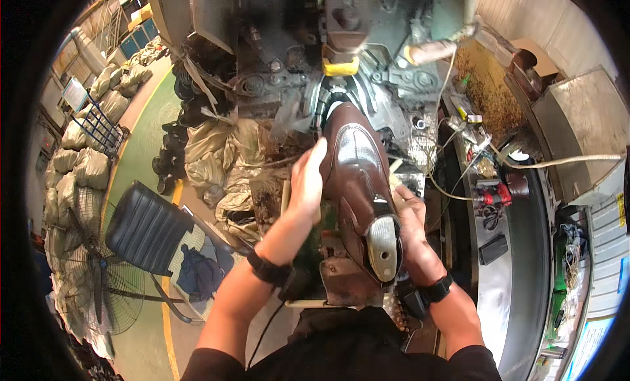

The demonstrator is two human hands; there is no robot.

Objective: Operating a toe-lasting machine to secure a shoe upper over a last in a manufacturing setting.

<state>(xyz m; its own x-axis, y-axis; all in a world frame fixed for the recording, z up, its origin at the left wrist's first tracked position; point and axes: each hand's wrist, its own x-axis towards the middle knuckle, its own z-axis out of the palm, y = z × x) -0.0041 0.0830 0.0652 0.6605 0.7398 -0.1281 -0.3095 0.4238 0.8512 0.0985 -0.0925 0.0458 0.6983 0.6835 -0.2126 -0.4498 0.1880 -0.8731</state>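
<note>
A brown leather shoe upper (357, 164) is stretched over a pale shoe last (382, 250), whose heel end with a small hole points toward me. Its toe reaches into the jaws of a metal shoe-making machine (365, 85), under a yellow block (340, 66). My left hand (306, 184) presses along the shoe's left side, thumb and fingers closed against the leather. On the opposite side my right hand (411, 213) grips it near the heel with bent fingers, partly hidden behind the shoe. Both wrists wear black bands.
At the left stand a black chair (147, 227) and a wire-caged fan (105, 286). Pale sacks (213, 151) and dark shoes (172, 148) lie beside the machine. A metal ledge (493, 276) on the right carries a red tool (495, 194) and loose cables, beside a dark conveyor belt (530, 276).
</note>
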